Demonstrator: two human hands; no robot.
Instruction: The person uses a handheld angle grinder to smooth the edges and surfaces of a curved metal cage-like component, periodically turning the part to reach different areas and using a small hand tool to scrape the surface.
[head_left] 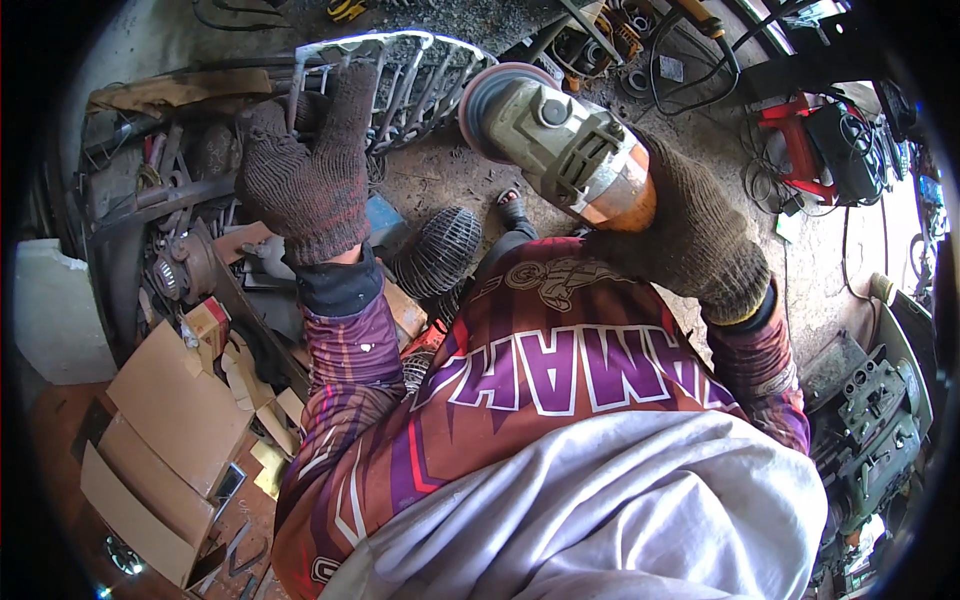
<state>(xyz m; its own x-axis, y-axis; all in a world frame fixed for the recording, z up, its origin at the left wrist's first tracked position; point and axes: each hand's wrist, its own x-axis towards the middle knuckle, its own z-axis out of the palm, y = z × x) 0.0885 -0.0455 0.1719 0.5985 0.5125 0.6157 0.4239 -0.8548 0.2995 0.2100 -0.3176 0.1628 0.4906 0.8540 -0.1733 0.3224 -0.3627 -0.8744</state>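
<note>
Purple, white-edged lettering (600, 368) crosses the maroon shirt (475, 440)

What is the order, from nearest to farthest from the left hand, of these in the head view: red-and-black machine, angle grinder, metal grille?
1. Metal grille: right at the left hand, upper left of centre.
2. Angle grinder: further right, in the right hand.
3. Red-and-black machine: far right, beyond the right hand.
</note>
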